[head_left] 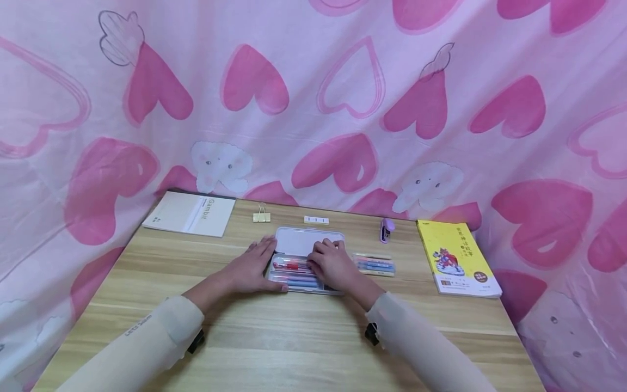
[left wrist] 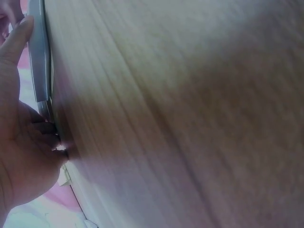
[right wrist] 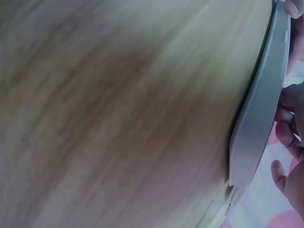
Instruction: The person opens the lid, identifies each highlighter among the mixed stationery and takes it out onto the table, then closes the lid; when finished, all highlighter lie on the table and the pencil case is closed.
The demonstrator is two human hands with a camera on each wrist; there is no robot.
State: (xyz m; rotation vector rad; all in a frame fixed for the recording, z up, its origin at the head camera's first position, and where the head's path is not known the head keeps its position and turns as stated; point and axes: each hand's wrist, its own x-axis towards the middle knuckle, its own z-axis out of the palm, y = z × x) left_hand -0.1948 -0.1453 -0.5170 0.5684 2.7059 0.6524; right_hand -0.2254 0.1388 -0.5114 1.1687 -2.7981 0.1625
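Observation:
An open pencil case (head_left: 333, 293) lies mid-table, lid laid back, with pens (head_left: 301, 282) and a red-marked pen (head_left: 292, 267) inside. My left hand (head_left: 252, 267) rests along its left side, fingers toward the back corner, thumb on the front rim. In the left wrist view the thumb (left wrist: 21, 35) touches the case's edge. Over the right half, my right hand (head_left: 335, 265) bends its fingers down among the pens; I cannot tell whether it pinches one. The right wrist view shows the bent fingers (right wrist: 287, 135) above the case wall (right wrist: 259, 128).
Several pens (head_left: 376, 265) lie right of the case. Behind it are a binder clip (head_left: 262, 217) and a small white strip (head_left: 316, 220). A purple stapler (head_left: 387, 230) stands back right, a yellow book (head_left: 458, 256) farther right, a notebook (head_left: 191, 213) back left.

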